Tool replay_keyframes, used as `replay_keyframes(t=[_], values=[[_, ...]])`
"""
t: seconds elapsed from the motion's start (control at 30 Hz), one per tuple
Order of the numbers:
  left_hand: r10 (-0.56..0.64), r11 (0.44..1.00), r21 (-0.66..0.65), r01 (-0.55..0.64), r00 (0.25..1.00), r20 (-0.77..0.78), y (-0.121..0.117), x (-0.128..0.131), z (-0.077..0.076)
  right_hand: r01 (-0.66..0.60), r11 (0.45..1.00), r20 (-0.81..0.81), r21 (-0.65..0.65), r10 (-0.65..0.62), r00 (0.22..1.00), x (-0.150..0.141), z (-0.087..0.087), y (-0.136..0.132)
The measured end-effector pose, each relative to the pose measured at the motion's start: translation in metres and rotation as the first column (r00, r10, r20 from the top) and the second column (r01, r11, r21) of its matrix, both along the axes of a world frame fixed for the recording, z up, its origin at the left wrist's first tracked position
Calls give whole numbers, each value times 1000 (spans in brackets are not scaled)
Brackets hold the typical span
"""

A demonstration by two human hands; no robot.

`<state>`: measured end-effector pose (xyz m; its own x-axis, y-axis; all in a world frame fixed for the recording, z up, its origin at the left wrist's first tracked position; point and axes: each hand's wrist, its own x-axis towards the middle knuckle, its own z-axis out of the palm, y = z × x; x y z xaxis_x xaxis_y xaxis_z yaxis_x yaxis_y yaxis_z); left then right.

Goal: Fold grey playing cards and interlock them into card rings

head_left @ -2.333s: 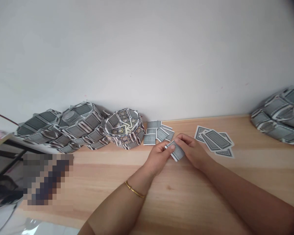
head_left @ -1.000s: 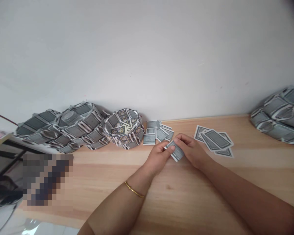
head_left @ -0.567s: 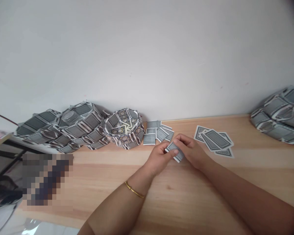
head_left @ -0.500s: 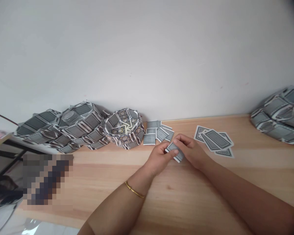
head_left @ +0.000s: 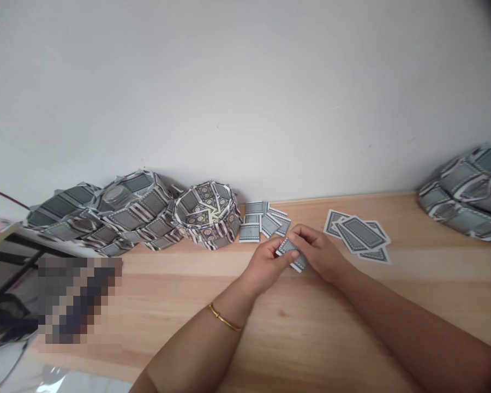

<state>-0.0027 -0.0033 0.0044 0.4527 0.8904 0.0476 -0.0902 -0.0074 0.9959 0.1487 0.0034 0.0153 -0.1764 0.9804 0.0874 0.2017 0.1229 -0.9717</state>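
Between my two hands is a grey patterned playing card (head_left: 293, 257) with white edges, held tilted just over the wooden table. My left hand (head_left: 267, 263) grips its left side, thumb lying across the face. The fingers of my right hand (head_left: 315, 248) are closed on its upper right side; some fingertips are hidden behind the card. Just beyond my left hand lie several folded cards (head_left: 250, 233) in a loose group. Flat cards (head_left: 362, 234) overlap one another to the right of my right hand.
A round basket (head_left: 207, 232) woven from folded cards stands left of the folded group. Larger card baskets (head_left: 126, 210) stand farther left, and another card basket (head_left: 470, 191) is at the far right. The table (head_left: 180, 305) meets a white wall (head_left: 245, 98) behind. A blurred patch covers the left edge.
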Motion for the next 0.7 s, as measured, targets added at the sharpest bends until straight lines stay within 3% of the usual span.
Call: replay_keyframes(t=[0.7], values=[[0,1000,10,1,1000,-27,1,0,-1,1,1000,19,15,-1,1000,0,0,-1]])
